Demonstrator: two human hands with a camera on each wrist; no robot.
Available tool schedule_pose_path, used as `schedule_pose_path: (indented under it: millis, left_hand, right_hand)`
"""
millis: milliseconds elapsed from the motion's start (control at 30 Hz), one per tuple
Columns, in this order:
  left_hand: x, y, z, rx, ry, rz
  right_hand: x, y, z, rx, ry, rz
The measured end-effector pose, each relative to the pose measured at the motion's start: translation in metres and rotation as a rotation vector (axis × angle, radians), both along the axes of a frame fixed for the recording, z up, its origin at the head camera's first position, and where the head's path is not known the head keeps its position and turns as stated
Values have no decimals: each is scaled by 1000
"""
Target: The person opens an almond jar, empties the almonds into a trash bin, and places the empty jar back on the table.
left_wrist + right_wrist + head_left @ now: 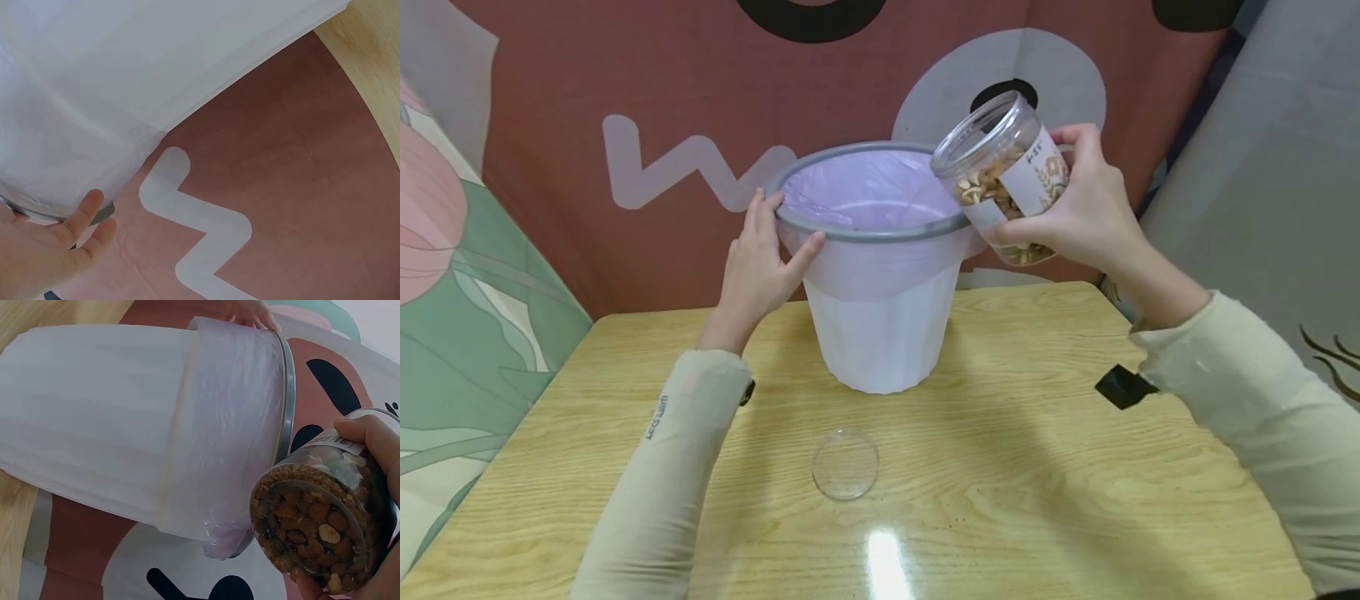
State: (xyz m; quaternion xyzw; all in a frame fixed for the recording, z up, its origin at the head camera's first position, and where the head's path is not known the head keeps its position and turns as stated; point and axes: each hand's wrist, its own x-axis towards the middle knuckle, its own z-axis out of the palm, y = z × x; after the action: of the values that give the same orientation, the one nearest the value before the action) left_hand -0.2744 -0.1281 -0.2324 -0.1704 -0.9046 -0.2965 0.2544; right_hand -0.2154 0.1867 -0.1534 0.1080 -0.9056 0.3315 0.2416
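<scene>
A white trash bin [880, 333] with a grey rim and a pale purple liner [880, 187] stands upright on the table. My left hand [756, 267] rests on the left side of the rim, thumb and fingers spread apart. In the right wrist view it shows small beyond the bin. My right hand [1090, 200] grips a clear plastic jar [1011, 179], lidless and tilted left, its mouth by the right side of the rim. Inside the jar are nuts [312, 531], almonds among them. A white label with a flower covers part of its side. A round clear lid [846, 465] lies on the table in front.
The wooden table [1037, 500] carries the bin and the lid. Right behind it hangs a red-brown printed cloth [700, 75]. Patterned fabric [475, 250] stands at the left, and a grey curtain [1262, 167] at the right.
</scene>
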Motion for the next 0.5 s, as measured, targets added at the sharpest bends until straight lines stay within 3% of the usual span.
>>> schedule_pose_path:
  millis: [500]
  left_hand:
    - [1, -2, 1, -1, 0, 3]
  right_hand:
    - [-10, -9, 13, 82, 34, 32]
